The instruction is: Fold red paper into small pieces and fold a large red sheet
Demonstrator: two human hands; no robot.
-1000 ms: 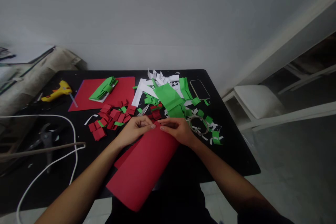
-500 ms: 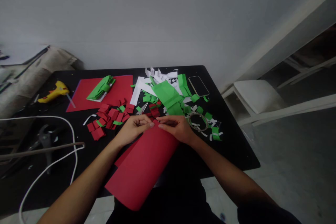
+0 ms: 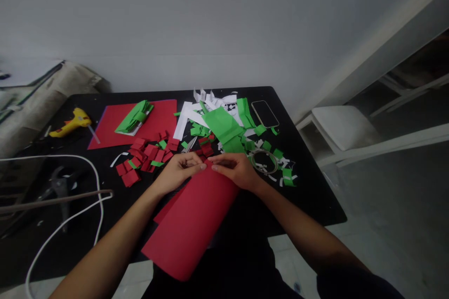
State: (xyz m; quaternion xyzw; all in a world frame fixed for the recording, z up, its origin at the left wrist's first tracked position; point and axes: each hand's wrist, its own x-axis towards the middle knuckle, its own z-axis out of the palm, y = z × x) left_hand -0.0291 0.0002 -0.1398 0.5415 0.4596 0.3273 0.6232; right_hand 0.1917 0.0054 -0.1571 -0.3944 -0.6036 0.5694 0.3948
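A large sheet of red paper (image 3: 196, 219), bent over in a loose curve, hangs over the table's near edge. My left hand (image 3: 180, 172) pinches its far end between thumb and fingers. Close beside it, my right hand (image 3: 236, 170) grips the same end, thumbs nearly meeting. Just beyond the hands lie small folded red paper pieces (image 3: 150, 152) and a pair of scissors (image 3: 190, 144), whose handles are hidden. Green paper sheets (image 3: 222, 125) and white paper strips (image 3: 184, 119) are heaped further back. A roll of tape (image 3: 253, 162) sits right of my right hand.
On the black table (image 3: 308, 201), a yellow glue gun (image 3: 72, 124) lies far left, near a red sheet (image 3: 101, 135) bearing a folded green bundle (image 3: 136, 118). A phone (image 3: 265, 114) lies back right. A white cable (image 3: 100, 182) loops at left; a white stool (image 3: 345, 126) stands right.
Almost nothing differs. Both hands keep their hold on the red paper, and the view has shifted very slightly.
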